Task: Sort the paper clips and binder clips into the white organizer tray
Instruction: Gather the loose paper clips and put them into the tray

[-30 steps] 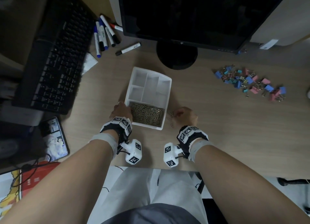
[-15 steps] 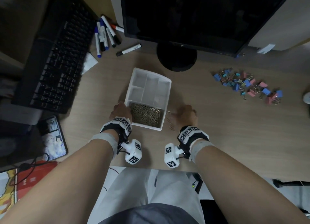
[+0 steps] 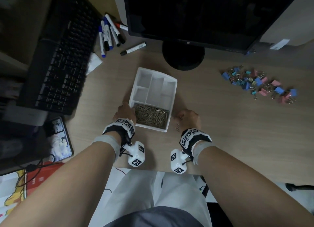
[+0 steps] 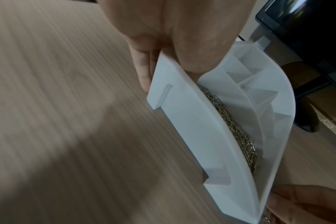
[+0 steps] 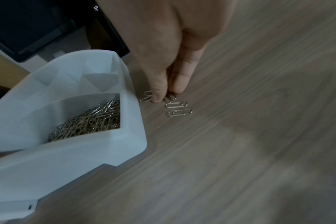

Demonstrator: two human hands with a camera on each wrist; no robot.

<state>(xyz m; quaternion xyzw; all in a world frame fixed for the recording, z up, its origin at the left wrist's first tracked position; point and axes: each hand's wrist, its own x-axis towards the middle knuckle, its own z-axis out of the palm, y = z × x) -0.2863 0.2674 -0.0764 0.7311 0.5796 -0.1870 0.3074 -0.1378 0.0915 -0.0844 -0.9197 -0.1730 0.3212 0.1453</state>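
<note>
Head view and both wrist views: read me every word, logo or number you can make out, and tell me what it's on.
"SP": seemingly, a small white logo on the monitor bezel, tilted, so not certain.
Markers: print too small to read.
Keyboard: key legends too small.
White label at the far right: blurred.
Wrist tags: black-and-white coded patterns, no words.

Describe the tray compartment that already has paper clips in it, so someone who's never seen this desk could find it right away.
Start at the black monitor; the white organizer tray sits on the desk before its round stand. The filled compartment is the wide one along the tray's edge nearest the person, between both hands. It alone holds a heap of metal paper clips; the smaller compartments behind it look empty.
</note>
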